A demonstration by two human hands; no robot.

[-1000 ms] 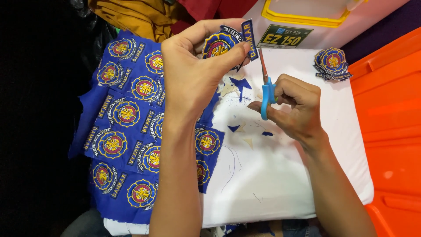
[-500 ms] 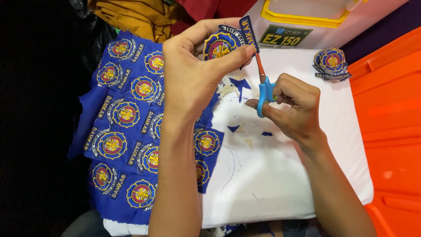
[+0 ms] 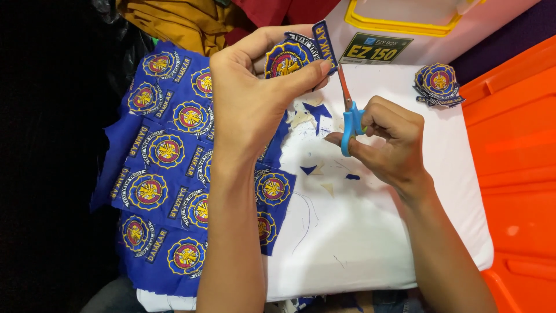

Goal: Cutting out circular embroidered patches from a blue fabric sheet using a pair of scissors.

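Up high, left hand (image 3: pixel 255 98) pinches patch (image 3: pixel 286 58); right hand (image 3: pixel 388 139) grips scissors (image 3: pixel 349 113)

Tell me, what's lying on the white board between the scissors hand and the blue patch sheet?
Head view: small blue and cream fabric scraps on the white board, between the right hand and patch sheet.

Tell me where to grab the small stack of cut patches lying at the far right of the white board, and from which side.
Grip the stack of cut patches by its near edge, coming from the right hand side. It lies flat on the white board, so a pinch needs an edge; that edge seems to fan out unevenly, giving some purchase. The left hand is busy holding the patch being cut with the scissors.
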